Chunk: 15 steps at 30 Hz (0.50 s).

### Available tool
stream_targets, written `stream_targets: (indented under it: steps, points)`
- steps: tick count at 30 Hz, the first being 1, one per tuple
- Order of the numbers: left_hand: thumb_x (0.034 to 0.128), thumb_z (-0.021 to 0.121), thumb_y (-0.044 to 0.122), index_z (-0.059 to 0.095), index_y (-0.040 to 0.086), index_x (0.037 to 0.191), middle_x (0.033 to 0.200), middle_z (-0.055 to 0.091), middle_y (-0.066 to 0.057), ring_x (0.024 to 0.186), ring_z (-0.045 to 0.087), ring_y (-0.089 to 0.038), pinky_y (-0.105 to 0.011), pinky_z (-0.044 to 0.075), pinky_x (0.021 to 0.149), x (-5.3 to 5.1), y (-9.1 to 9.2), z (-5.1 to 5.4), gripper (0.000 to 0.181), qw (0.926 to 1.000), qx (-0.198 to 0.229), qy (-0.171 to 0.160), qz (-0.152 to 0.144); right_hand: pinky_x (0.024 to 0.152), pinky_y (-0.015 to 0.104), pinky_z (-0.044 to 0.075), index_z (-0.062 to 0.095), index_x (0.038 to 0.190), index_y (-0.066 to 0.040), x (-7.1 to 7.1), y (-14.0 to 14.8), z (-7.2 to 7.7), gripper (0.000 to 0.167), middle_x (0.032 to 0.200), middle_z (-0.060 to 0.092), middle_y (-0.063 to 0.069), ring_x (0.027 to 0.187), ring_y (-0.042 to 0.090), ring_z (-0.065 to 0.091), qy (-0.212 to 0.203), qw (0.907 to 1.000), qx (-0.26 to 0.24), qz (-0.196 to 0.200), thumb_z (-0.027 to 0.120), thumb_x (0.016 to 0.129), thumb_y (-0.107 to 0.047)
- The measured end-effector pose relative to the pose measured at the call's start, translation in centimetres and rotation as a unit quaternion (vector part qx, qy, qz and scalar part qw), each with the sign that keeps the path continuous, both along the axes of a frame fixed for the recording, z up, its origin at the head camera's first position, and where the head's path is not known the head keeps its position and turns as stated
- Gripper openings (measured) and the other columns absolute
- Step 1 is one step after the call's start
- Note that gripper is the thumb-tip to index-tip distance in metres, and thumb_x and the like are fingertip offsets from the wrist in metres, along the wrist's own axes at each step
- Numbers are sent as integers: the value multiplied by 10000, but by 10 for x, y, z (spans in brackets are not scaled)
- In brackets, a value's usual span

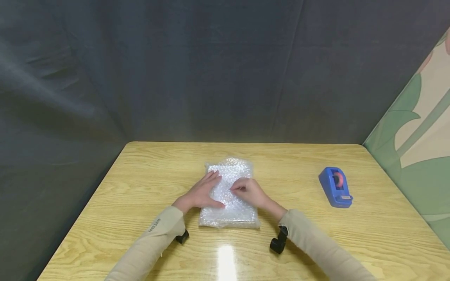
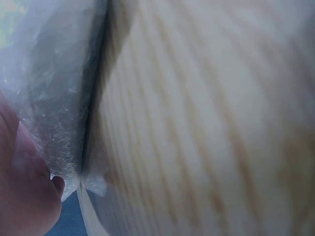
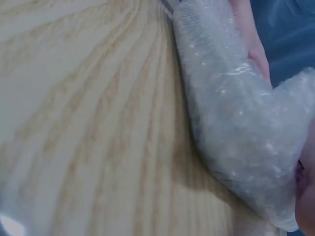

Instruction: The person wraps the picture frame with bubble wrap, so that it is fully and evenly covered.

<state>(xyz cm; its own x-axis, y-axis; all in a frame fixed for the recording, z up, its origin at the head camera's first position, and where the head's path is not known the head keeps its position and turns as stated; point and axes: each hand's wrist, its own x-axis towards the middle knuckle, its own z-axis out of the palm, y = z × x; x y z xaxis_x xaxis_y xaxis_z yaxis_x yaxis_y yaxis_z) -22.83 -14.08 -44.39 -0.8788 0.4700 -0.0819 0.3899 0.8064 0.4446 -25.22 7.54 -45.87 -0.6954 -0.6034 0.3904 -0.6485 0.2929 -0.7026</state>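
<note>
A flat rectangular parcel in clear bubble wrap lies on the table in front of me. My left hand rests on its left side with the fingers spread and the thumb pointing inward. Above the middle of the parcel, my right hand has curled fingers, with thumb and forefinger together at the wrap; what lies between the tips is too small to make out. In the right wrist view, a fold of the bubble wrap stands up beside that hand. What the wrap encloses cannot be made out.
A blue tape dispenser with a pink roll stands on the right part of the wooden table. Dark curtains hang behind and to the left. A patterned panel borders the right side.
</note>
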Motion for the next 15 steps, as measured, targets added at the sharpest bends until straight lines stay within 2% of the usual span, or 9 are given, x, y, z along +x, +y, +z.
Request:
stream_targets:
  steps: [6, 11, 15]
  points:
    - [672, 719, 524, 230, 61, 1434, 1515, 70, -80, 1385, 25, -234, -435, 95, 1108, 2, -1, 2, 1018, 10000, 37, -3, 2, 661, 197, 501, 707, 869, 11, -2, -6, -4, 109, 835, 663, 85, 744, 162, 591, 337, 9991, 264, -23, 655, 773, 21]
    - [666, 722, 526, 238, 61, 1433, 1514, 79, -82, 1386, 23, -230, -439, 98, 1107, 2, -1, 2, 1019, 10000, 63, -17, 16, 679, 223, 478, 707, 917, 5, -1, -9, -2, 135, 819, 642, 58, 742, 143, 554, 585, 9973, 451, 34, 650, 797, -19]
    - [671, 719, 529, 248, 64, 1431, 1515, 87, -83, 1386, 19, -225, -434, 98, 1109, 1, 0, 1, 1008, 9999, 156, -19, -21, 655, 218, 440, 703, 969, -28, 0, -12, 0, 169, 789, 607, 8, 714, 107, 499, 741, 9942, 770, -120, 646, 818, -78]
